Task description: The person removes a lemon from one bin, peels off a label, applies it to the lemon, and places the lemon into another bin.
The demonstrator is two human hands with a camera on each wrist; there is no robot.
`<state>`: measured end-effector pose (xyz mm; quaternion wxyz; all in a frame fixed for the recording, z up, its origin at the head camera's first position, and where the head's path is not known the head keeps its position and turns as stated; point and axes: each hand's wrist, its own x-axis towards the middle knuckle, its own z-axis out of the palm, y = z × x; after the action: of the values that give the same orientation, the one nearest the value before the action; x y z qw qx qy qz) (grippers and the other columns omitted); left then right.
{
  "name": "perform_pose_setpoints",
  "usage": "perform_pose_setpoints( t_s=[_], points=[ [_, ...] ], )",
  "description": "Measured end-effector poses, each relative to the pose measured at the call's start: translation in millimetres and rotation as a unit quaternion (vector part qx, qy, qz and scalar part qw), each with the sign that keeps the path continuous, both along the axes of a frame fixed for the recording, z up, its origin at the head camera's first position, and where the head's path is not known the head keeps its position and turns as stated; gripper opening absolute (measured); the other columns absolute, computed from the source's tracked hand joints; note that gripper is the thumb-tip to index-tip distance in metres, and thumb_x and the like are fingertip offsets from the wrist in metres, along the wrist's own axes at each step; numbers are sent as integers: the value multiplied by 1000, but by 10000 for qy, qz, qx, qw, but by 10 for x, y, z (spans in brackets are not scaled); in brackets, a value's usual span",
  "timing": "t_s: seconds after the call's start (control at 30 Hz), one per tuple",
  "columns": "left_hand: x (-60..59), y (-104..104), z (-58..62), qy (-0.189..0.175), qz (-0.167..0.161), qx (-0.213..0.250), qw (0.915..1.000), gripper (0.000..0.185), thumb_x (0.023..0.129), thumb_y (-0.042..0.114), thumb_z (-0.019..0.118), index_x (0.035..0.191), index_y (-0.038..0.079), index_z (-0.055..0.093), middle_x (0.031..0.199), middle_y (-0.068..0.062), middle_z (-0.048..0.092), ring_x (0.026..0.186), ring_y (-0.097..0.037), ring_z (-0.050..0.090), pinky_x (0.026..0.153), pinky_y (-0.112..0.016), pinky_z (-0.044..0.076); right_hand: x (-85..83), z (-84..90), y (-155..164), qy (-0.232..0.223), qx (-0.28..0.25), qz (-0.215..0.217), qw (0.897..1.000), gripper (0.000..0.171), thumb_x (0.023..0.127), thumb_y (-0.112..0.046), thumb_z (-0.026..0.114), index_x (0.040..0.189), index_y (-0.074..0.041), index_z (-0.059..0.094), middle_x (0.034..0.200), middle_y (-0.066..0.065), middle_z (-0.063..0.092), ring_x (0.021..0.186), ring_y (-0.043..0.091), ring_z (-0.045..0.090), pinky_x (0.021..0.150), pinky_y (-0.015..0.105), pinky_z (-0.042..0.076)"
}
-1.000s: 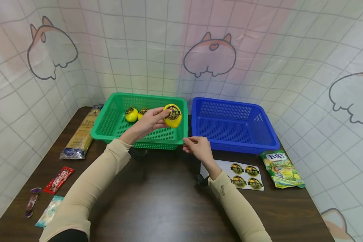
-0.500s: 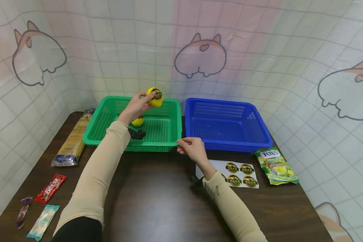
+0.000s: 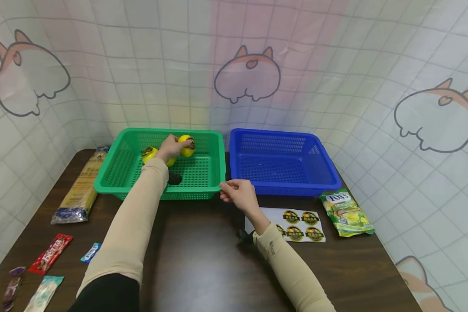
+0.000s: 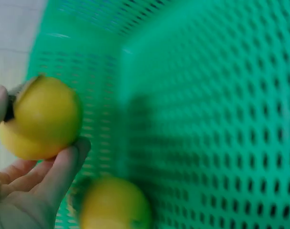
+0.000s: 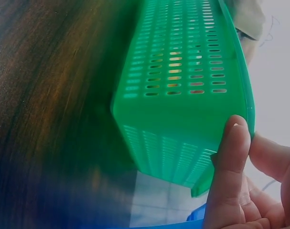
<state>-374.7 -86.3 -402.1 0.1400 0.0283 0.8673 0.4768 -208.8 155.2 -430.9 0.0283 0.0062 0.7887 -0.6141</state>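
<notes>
My left hand (image 3: 175, 145) reaches into the green basket (image 3: 113, 182) and grips a yellow ball with a dark round label (image 3: 187, 146). The left wrist view shows that ball (image 4: 39, 119) held between thumb and fingers (image 4: 63, 167), low by the mesh wall (image 4: 207, 119). A second yellow ball (image 3: 149, 154) lies just left of the hand, also seen blurred in the left wrist view (image 4: 113, 205). My right hand (image 3: 224, 188) pinches the basket's near right corner; the thumb (image 5: 230, 157) presses on the rim of the basket (image 5: 183, 119).
An empty blue basket (image 3: 281, 164) stands right of the green one. A sheet of round stickers (image 3: 302, 225) and a Fox's candy bag (image 3: 347, 214) lie at the right. A long yellow packet (image 3: 79, 190) and several snack wrappers (image 3: 48, 259) lie at the left.
My left hand has carried the yellow ball from the basket's near right side up and back, then down beside the other balls. The right hand has stayed on the basket corner.
</notes>
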Motion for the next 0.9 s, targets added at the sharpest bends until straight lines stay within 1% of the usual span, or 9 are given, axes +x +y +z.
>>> perform_pose_setpoints(
  t_s=[0.1,0.17,0.27,0.33,0.5,0.57,0.67,0.77,0.9],
  points=[
    [0,-33,-125,269,-123,-1075,9938,61,102,46,49,133,-6,40,119,-24,52,92,-30,50,81,-41,46,4,-9,-22,53,36,-4,10000,25,93,-18,70,105,4,74,88,24,76,59,3,68,65,32,64],
    [-3,-30,-159,344,-253,-1512,9876,63,102,45,49,137,-5,37,122,-26,53,94,-31,51,81,-40,46,3,-5,-26,103,60,-7,9999,25,93,-19,70,105,4,74,88,24,76,59,4,68,65,33,64],
    [-13,-10,-174,352,-524,-1998,9778,64,103,43,48,139,-7,36,120,-28,54,94,-33,52,79,-41,47,4,5,-21,116,77,-21,9999,25,94,-19,69,105,3,74,90,26,75,59,3,68,69,39,64],
    [-20,5,-184,310,-642,-2294,9707,59,104,44,46,134,-6,41,110,-24,54,87,-30,51,74,-38,46,2,0,-14,95,83,-38,9999,25,94,-20,69,104,3,74,90,27,75,59,3,68,72,44,64],
    [12,-9,-193,268,-683,-2587,9632,48,106,43,43,121,-2,47,88,-13,44,73,-23,44,66,-32,39,-9,-38,-21,80,102,-9,9999,26,94,-21,69,104,3,74,90,26,75,58,3,68,76,50,62],
    [37,-20,-180,346,-667,-2601,9627,50,105,43,43,126,-3,47,91,-16,48,77,-26,48,68,-35,42,-13,-55,-28,85,114,18,9999,26,94,-21,69,104,2,74,92,28,74,59,3,68,76,50,62],
    [66,-27,-142,534,-670,-2673,9598,58,105,42,44,137,-5,43,112,-25,57,94,-36,57,80,-44,50,-15,-74,-35,89,152,17,9998,28,94,-23,69,106,1,74,93,29,74,59,4,68,74,48,63],
    [83,-10,-69,676,-745,-2728,9568,63,105,43,45,146,-5,37,135,-29,54,114,-44,58,93,-52,52,-9,-86,-36,199,262,-48,9994,29,94,-25,69,108,0,74,91,27,74,59,5,68,68,41,64],
    [130,27,56,869,-892,-2704,9546,61,105,44,44,145,-2,41,144,-28,51,119,-44,58,98,-53,52,21,-100,-23,426,523,-73,9977,30,95,-27,68,108,-1,74,87,24,75,59,5,68,61,28,62]
  ],
)
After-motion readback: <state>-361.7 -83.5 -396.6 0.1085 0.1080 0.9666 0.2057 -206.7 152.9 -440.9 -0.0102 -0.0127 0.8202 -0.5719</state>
